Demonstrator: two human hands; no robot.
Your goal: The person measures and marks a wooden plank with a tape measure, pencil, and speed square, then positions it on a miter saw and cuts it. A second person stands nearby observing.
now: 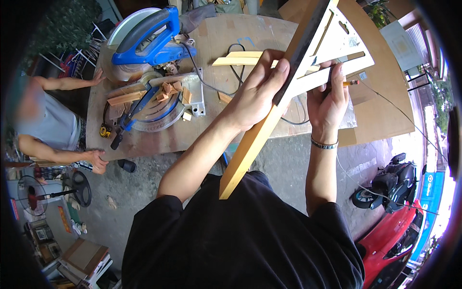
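A long wooden strip [246,153] slants from near my body up past the top edge of the view. Around its middle my left hand [255,94] is closed, its thumb pressing on the dark edge of a pale triangular speed square [358,45]. That square lies against the strip's right side, with slots cut through its face. My right hand [328,103] is closed at the square's lower edge, its fingers bent. A pencil [353,83] sticks out of that hand to the right, eraser end showing; its tip is hidden.
A blue miter saw [144,53] stands on the worktable [163,144], with wood offcuts [168,90] on its base. A tape measure [105,130] lies nearby. Another person [53,115] stands at the left, hands at the table. Loose cables [197,67] cross the tabletop; cardboard [385,111] covers its right side.
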